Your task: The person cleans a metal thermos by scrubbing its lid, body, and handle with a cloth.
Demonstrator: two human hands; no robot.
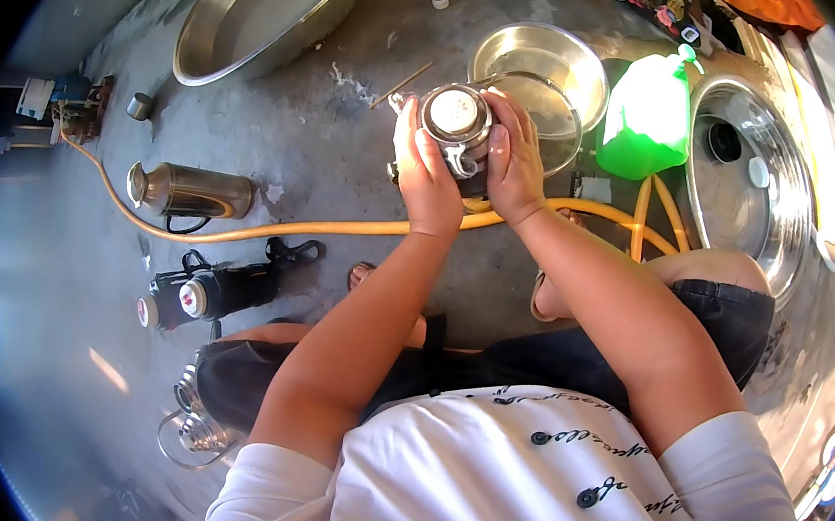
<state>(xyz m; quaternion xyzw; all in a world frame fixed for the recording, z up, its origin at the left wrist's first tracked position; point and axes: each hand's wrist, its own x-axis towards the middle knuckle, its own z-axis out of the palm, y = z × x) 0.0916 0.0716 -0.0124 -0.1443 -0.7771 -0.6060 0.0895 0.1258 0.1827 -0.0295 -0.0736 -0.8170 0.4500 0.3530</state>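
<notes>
A round metal flask (454, 113) with a white top is held up in front of me, seen from above. My left hand (428, 176) is closed around its left side, and my right hand (518, 160) grips it from the right. On its near side a shiny clasp or handle piece shows. Just beyond my right hand stands a steel basin (544, 47) with a thin round rim in or over it. Under my wrists an orange hose (340, 226) runs across the floor. Parts of the flask's body are hidden by my fingers.
A large steel tub (217, 62) stands at the upper left. To the right are a green jug (647, 117) and an oval steel tub (791, 196) with small items inside. A metal jug (205, 193) and black-covered bottles (234, 288) lie left. Steel pots (195, 430) sit lower left.
</notes>
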